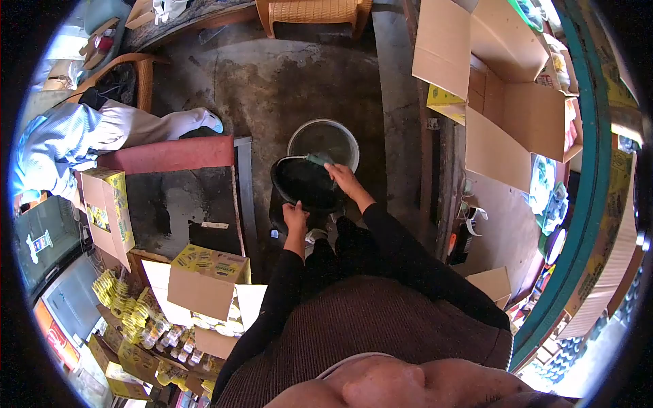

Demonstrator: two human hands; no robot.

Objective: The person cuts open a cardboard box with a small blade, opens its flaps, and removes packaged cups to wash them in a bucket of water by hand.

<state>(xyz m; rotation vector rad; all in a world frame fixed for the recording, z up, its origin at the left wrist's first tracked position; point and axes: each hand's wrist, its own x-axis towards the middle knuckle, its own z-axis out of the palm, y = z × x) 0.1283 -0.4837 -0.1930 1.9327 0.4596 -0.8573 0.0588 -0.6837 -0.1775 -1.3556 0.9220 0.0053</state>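
You stand over a wet concrete floor [252, 81], looking down at a black bucket [305, 187] at the center of the frame. Your left hand [295, 216] is at the bucket's lower edge, its fingers closed on the rim. Your right hand [343, 179] is at the bucket's right side, fingers bent beside the green grip [316, 160] of its handle; whether they pinch it, you cannot tell from this view. Just above, partly hidden by the bucket, is a round basin [328, 123] with a pale rim. At left, a person in pale clothes [68, 132] is by a dark counter [153, 204]. A large open carton [517, 109] fills the upper right.
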